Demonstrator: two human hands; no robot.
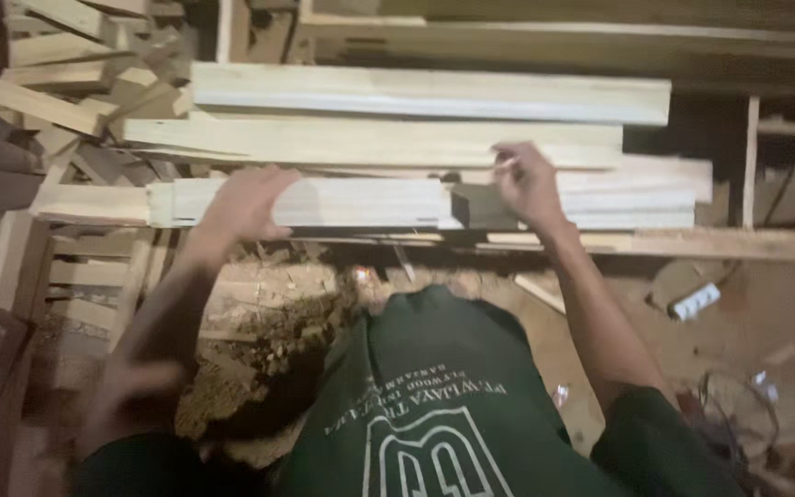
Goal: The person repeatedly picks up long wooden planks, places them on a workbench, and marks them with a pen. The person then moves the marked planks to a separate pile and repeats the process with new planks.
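My left hand (241, 204) lies flat on the pale plank (310, 202), gripping nothing. Right of it, my right hand (528, 184) pinches something small above the stacked boards (388, 143); plank not lifted.

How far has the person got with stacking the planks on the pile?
Done: several pale planks already lie stacked across the pile. In hand: the left hand presses the front plank, and the right hand rests on the stack beside a short dark block. Left: loose offcuts lie jumbled at the far left, unsorted.
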